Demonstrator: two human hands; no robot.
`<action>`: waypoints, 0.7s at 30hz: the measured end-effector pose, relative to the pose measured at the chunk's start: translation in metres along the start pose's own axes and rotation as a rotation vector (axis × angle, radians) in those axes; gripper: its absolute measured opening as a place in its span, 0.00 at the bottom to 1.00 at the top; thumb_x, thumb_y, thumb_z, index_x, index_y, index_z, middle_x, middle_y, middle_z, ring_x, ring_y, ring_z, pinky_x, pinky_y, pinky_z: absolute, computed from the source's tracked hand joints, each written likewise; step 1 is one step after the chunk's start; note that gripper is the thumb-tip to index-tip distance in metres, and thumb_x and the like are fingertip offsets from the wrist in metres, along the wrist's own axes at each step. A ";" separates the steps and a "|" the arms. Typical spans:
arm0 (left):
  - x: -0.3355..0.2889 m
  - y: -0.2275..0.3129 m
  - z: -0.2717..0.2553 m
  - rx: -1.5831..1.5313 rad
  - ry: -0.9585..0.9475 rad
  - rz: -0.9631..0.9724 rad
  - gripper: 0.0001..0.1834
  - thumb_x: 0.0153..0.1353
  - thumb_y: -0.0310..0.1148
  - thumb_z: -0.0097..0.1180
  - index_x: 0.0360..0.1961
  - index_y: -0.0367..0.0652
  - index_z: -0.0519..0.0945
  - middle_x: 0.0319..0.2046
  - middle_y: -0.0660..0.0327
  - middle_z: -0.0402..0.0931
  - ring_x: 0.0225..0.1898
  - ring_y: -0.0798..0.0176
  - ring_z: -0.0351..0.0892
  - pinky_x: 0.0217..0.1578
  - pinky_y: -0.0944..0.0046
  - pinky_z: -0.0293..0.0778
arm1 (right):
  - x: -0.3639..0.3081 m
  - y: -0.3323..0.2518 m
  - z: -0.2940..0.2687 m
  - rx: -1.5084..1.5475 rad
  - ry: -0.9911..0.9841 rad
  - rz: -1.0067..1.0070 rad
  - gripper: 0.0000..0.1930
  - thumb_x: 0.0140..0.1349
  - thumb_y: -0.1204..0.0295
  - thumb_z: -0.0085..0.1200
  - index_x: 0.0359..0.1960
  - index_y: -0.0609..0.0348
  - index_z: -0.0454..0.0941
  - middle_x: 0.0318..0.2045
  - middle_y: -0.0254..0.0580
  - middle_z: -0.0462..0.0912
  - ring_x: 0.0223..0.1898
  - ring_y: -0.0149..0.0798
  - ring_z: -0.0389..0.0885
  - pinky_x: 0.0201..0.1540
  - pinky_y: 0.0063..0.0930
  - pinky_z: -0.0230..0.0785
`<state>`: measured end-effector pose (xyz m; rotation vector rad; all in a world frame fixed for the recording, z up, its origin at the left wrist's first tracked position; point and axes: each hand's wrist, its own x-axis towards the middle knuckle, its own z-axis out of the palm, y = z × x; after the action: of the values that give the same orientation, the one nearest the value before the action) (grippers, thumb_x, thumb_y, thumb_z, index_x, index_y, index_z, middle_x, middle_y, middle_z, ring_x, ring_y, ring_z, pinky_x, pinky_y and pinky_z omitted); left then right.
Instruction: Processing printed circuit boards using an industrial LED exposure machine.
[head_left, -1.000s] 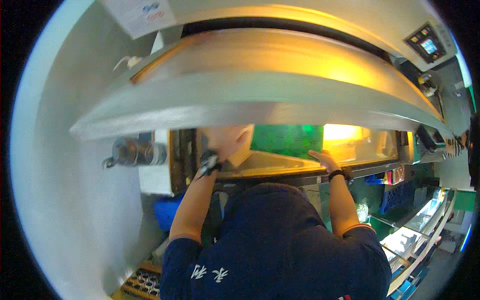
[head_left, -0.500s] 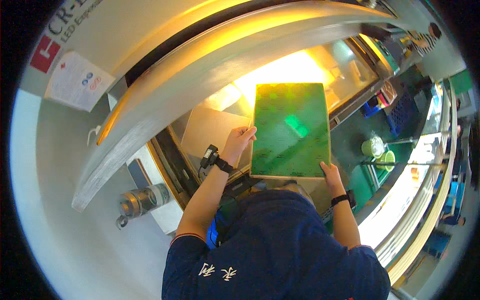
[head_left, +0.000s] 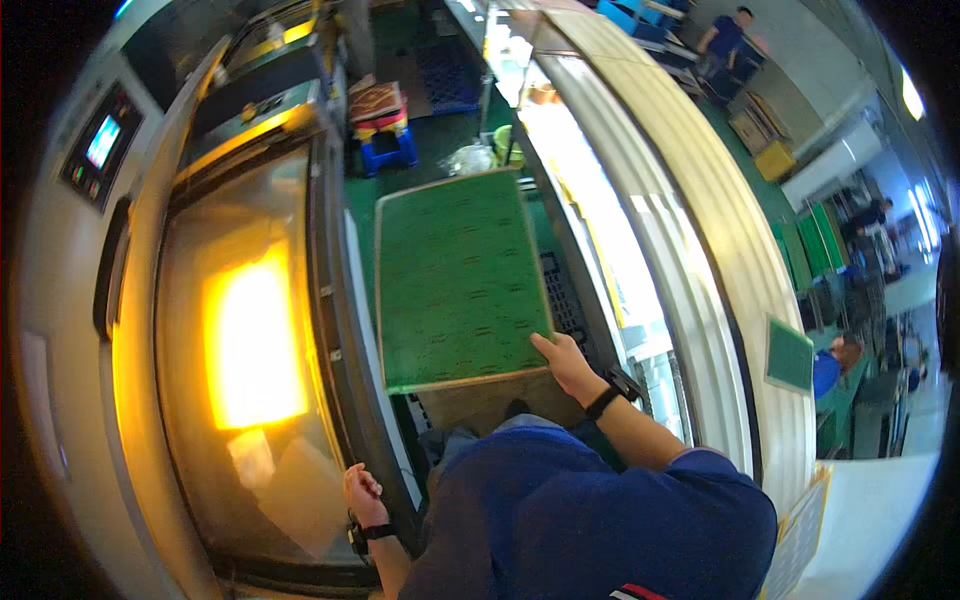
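My right hand pinches the near right corner of a large green panel, thumb on top and the other fingers hidden beneath. The panel looks like a circuit board with pale edges and rows of small dark marks. It is held out in front of me, between a glass-topped exposure machine and a brightly lit bench. Apart from the panel, my left hand hangs beside the machine's near edge with its fingers curled in and nothing visible in them.
The glowing glass bed of the machine lies to my left, with a control screen beyond it. A lit bench with a pale rounded cover runs along the right. A blue stool stands ahead. Other people work at the far right.
I have turned to the right, away from the machine's glass bed. My left hand has let go of the green panel and dropped to the left, while my right hand keeps hold of it.
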<state>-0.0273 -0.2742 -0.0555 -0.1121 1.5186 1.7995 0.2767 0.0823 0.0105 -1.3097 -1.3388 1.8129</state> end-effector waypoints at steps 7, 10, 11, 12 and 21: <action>0.035 0.026 0.109 0.175 -0.099 0.101 0.13 0.72 0.40 0.49 0.36 0.43 0.79 0.19 0.67 0.71 0.19 0.74 0.67 0.18 0.74 0.64 | -0.098 0.049 -0.095 0.590 0.462 0.028 0.19 0.74 0.60 0.45 0.60 0.56 0.70 0.49 0.39 0.82 0.47 0.37 0.81 0.51 0.37 0.72; 0.039 0.016 0.159 0.255 -0.240 0.112 0.13 0.72 0.40 0.49 0.37 0.43 0.79 0.21 0.66 0.73 0.21 0.73 0.70 0.20 0.73 0.66 | -0.116 0.095 -0.142 0.791 0.365 0.173 0.19 0.73 0.56 0.46 0.57 0.54 0.72 0.48 0.38 0.83 0.47 0.37 0.82 0.48 0.35 0.74; 0.042 0.007 0.174 0.259 -0.264 0.112 0.13 0.72 0.40 0.49 0.37 0.43 0.79 0.21 0.66 0.73 0.21 0.73 0.70 0.20 0.73 0.66 | -0.122 0.100 -0.151 0.802 0.356 0.174 0.20 0.72 0.54 0.47 0.57 0.54 0.72 0.47 0.38 0.83 0.47 0.37 0.82 0.46 0.34 0.75; 0.045 -0.005 0.189 0.272 -0.311 0.099 0.12 0.72 0.39 0.49 0.38 0.42 0.79 0.21 0.66 0.73 0.21 0.73 0.71 0.21 0.73 0.67 | -0.127 0.105 -0.161 0.813 0.347 0.175 0.21 0.71 0.53 0.47 0.56 0.54 0.73 0.47 0.38 0.84 0.46 0.36 0.83 0.44 0.33 0.76; 0.039 -0.029 0.265 0.603 -0.679 -0.009 0.10 0.71 0.34 0.48 0.44 0.40 0.77 0.27 0.63 0.79 0.25 0.71 0.76 0.27 0.71 0.73 | -0.193 -0.007 -0.193 -0.437 0.152 -0.006 0.13 0.65 0.61 0.56 0.41 0.57 0.84 0.32 0.39 0.87 0.26 0.38 0.84 0.31 0.29 0.74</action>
<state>0.0661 -0.0237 -0.0232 0.7098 1.4531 1.1182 0.5273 0.0027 0.0841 -1.6231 -1.7099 1.4275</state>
